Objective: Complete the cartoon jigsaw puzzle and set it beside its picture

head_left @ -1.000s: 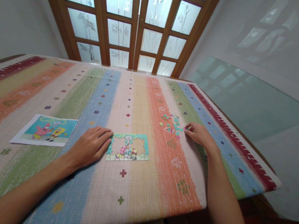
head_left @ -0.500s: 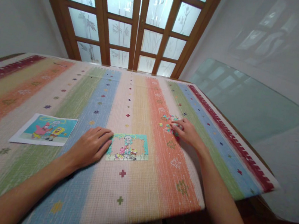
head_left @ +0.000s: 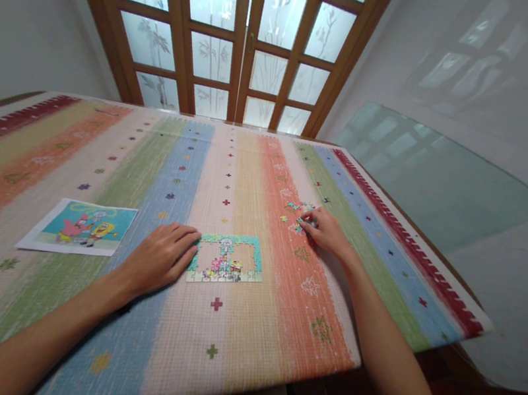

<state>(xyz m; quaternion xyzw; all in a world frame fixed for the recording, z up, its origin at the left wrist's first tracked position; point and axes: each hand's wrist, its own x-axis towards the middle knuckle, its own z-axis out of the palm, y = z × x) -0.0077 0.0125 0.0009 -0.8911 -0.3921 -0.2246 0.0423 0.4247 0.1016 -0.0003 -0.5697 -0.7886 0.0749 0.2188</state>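
A partly assembled jigsaw puzzle [head_left: 226,273] lies on the striped tablecloth, its border joined and gaps left and right of the middle figure. My left hand [head_left: 161,258] rests flat on the cloth, palm down, fingertips against the puzzle's left edge. Off to the right, my right hand [head_left: 321,230] is over a small heap of loose puzzle pieces [head_left: 294,206]. Its thumb and forefinger are pinched on a small puzzle piece, largely hidden by the fingers. The hand covers part of the heap.
Left of my left hand lies a printed reference picture [head_left: 89,226] with cartoon figures. The tablecloth [head_left: 242,334] ends at the near table edge. Wooden doors with frosted panes [head_left: 208,58] stand beyond the table, and a white wall [head_left: 512,83] is on the right.
My right hand has shifted slightly over the heap, and its fingers have drawn together into a pinch. The left hand and the assembled puzzle stay in place.
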